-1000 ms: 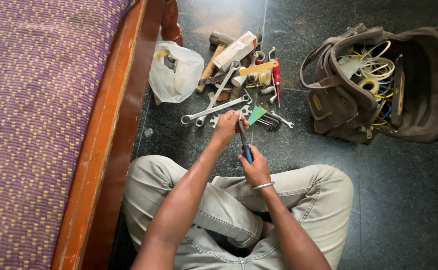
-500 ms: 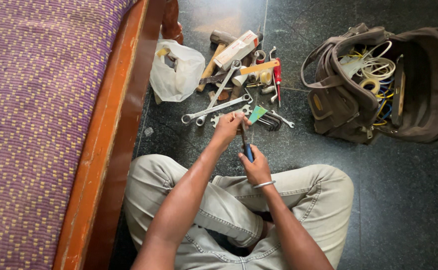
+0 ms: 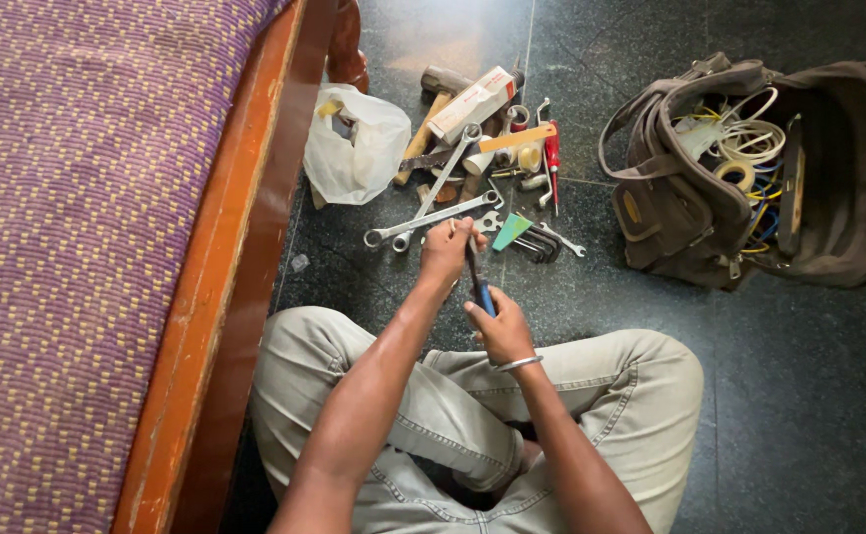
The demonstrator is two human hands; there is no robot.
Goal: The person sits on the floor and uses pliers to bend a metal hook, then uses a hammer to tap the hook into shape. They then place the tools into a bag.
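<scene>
Blue-handled tool (image 3: pixel 479 284): gripped between both hands above the lap. Right hand (image 3: pixel 500 328) fingers curled around handle; left hand (image 3: pixel 450 247) closed over far end. Spanners (image 3: pixel 431 220) just beyond; tool bag (image 3: pixel 759 168) far right.

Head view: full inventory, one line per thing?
Blue-handled screwdriver: 1, blue and dark, between both hands.
Steel combination spanners: 2 at least, silver, floor ahead of left hand.
Wooden-handled hammer: 1, brown, top of pile.
Red-handled screwdriver: 1, pile's right edge.
White plastic bag: 1, beside bed frame.
Brown fabric tool bag: 1, open, right, holding wires.
Purple woven mattress: 1, left.
Left hand: on shaft.
Right hand: on handle.
</scene>
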